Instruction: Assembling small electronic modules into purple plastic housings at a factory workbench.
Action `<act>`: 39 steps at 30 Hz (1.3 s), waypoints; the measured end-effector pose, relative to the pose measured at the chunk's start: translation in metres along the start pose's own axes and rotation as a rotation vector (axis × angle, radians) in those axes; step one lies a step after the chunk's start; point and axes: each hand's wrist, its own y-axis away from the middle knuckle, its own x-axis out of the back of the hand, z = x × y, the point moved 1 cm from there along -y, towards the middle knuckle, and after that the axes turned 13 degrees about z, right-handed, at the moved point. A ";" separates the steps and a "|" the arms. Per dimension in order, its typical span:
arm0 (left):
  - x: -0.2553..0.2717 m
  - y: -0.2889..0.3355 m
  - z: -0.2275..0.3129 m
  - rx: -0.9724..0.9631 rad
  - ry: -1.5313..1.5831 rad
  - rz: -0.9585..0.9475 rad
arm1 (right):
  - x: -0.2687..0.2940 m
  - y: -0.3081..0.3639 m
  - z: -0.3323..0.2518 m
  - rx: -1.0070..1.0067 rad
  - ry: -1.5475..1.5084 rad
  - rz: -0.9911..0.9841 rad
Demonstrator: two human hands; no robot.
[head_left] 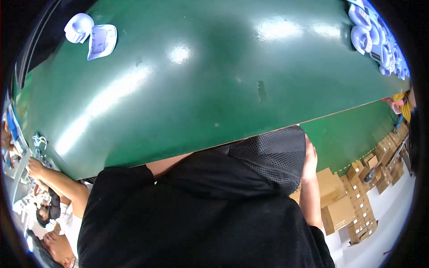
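Observation:
My right hand (310, 154) is low beside a piece of black mesh fabric (277, 154), just below the front edge of the green table (192, 107). Its knuckles face outward, and the fingers are mostly hidden against the mesh, so I cannot tell whether they grip it. Of my left arm only a strip of bare forearm (167, 165) shows between the black shirt and the table edge; the left hand itself is out of sight. Two pale lavender, shell-like plastic parts, one rounded (79, 27) and one hollow (103, 41), lie at the far left of the table.
More pale plastic parts (361, 39) are heaped at the far right. Cardboard boxes (337, 207) stand on the floor at the lower right. A co-worker's arm (67, 185) reaches to the table's left end, near a small white cord (40, 140). Yellow and pink items (400, 106) sit beyond the right edge.

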 end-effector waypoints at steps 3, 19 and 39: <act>0.003 0.001 0.003 0.040 -0.014 -0.001 | 0.001 -0.006 0.003 -0.036 -0.027 -0.036; 0.001 0.004 0.022 0.146 -0.141 -0.066 | 0.001 -0.015 0.009 -0.116 -0.018 0.015; 0.005 -0.011 0.011 -0.269 -0.266 -0.329 | 0.000 -0.020 0.018 0.039 -0.087 -0.152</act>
